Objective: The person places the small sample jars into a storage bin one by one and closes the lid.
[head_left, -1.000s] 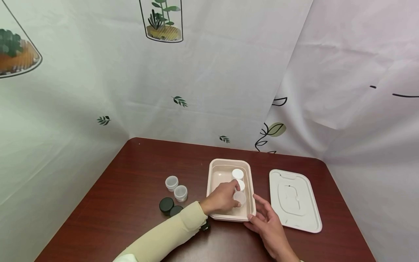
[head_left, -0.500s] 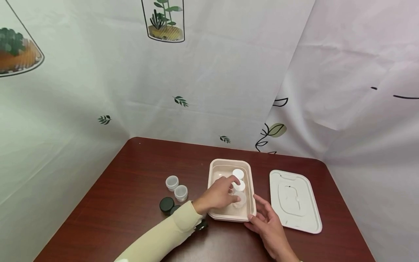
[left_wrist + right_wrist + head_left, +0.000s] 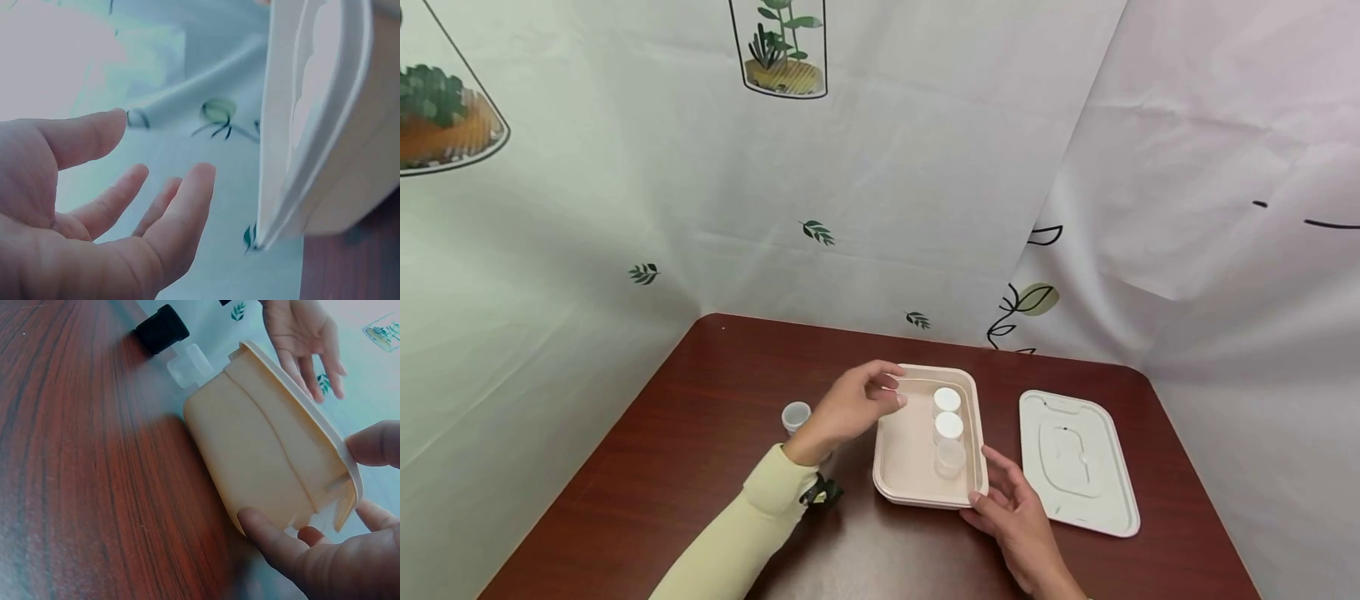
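A pale pink plastic box [image 3: 917,500] stands on the table in the head view. Inside, along its right wall, are two white-topped jars [image 3: 947,402] and a clear, frosted jar [image 3: 950,458] in a row. My right hand [image 3: 1017,523] grips the box's near right corner, thumb at the rim and fingers against the outer side. Over the box's left rim hovers my left hand [image 3: 853,404], fingers loosely bent and nothing between them. The left wrist view shows this left hand [image 3: 137,219] apart from the box wall [image 3: 337,144].
To the box's right lies a white lid [image 3: 1078,462]. A clear jar [image 3: 795,414] on the left is partly covered by my left arm. Beyond the box in the right wrist view are a black-lidded jar [image 3: 164,328] and a clear jar [image 3: 190,364]. A patterned cloth wall borders the table.
My left hand has let go of the frosted jar, leaving it in the box, and moved up and left to the box's left rim. The right hand stays at the corner.
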A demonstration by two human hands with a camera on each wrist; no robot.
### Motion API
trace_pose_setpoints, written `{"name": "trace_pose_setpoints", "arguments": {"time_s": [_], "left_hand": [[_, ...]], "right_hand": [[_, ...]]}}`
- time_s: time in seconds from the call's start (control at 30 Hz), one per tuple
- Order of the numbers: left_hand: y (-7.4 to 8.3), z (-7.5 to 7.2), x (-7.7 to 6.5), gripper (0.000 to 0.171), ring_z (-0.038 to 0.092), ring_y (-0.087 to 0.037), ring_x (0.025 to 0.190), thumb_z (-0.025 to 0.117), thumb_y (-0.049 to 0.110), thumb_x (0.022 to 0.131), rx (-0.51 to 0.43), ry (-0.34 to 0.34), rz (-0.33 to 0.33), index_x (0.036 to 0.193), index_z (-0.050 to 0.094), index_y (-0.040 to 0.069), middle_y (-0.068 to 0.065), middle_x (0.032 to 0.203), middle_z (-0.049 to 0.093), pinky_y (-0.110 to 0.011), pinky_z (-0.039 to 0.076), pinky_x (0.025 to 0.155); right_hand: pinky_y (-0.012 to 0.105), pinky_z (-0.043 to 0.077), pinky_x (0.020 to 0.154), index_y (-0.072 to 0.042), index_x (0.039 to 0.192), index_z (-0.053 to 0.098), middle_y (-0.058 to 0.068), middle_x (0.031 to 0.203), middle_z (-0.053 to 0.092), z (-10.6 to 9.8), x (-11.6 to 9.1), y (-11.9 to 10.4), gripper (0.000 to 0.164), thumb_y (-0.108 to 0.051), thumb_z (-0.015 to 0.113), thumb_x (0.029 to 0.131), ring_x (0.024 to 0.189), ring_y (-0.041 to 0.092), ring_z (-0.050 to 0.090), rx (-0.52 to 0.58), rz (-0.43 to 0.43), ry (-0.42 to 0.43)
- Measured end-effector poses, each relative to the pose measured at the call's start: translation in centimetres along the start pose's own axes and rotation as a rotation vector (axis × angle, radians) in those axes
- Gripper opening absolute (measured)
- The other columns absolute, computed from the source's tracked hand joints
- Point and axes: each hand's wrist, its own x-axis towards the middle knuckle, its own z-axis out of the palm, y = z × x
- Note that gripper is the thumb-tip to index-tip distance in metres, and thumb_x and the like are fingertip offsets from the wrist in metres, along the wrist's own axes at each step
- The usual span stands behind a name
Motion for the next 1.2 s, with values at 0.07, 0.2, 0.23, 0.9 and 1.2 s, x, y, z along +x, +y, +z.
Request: {"name": "trace_pose_setpoints", "arguments": {"time_s": [0.07,0.2,0.23,0.9,1.2], "left_hand": [[-0.2,-1.1,0.0,0.037,0.073,-0.024,0.107,0.077,0.01,0.094,-0.037,0.023,-0.004,0.131,0.07,0.01,-0.014,0.121,0.072,-0.037,0.061,0.09],[-1.1,-3.6,0.0,0.039,0.073,-0.026,0.112,0.077,0.008,0.095,-0.097,0.061,-0.038,0.133,0.068,0.01,-0.017,0.126,0.071,-0.036,0.059,0.093],[-1.5,-4.3,0.0,0.04,0.073,-0.027,0.114,0.077,0.009,0.095,-0.099,0.073,-0.054,0.134,0.068,0.01,-0.016,0.127,0.07,-0.035,0.058,0.093],[-11.5,-11.4,-1.7,0.063,0.049,-0.041,0.144,0.071,0.017,0.101,-0.084,0.056,-0.283,0.156,0.045,0.001,-0.026,0.157,0.048,-0.053,0.043,0.118],[-12.7,-11.3,-2.0,0.065,0.055,-0.038,0.137,0.072,0.011,0.099,-0.127,-0.017,-0.283,0.156,0.043,-0.001,-0.028,0.154,0.049,-0.024,0.053,0.093]], "right_hand": [[0.046,0.063,0.086,-0.014,0.158,0.042,0.022,0.147,0.051,0.0,0.0,0.0,0.072,0.006,0.069,0.094,0.116,0.026,0.07,0.001,0.0,0.001],[0.047,0.063,0.086,-0.014,0.158,0.042,0.023,0.147,0.05,0.0,0.0,-0.1,0.072,0.006,0.068,0.094,0.117,0.027,0.07,0.003,0.0,0.001],[0.047,0.063,0.086,-0.014,0.158,0.042,0.023,0.147,0.05,0.0,0.0,-0.1,0.072,0.006,0.068,0.094,0.117,0.027,0.07,0.003,0.0,0.001],[0.047,0.063,0.086,-0.014,0.158,0.043,0.024,0.147,0.05,-0.2,-0.1,-0.1,0.071,0.007,0.068,0.094,0.118,0.026,0.07,0.0,-0.008,-0.009],[0.047,0.063,0.085,-0.014,0.158,0.041,0.024,0.147,0.05,-0.1,0.0,0.1,0.072,0.006,0.068,0.095,0.117,0.025,0.07,-0.009,-0.013,-0.011]]}}
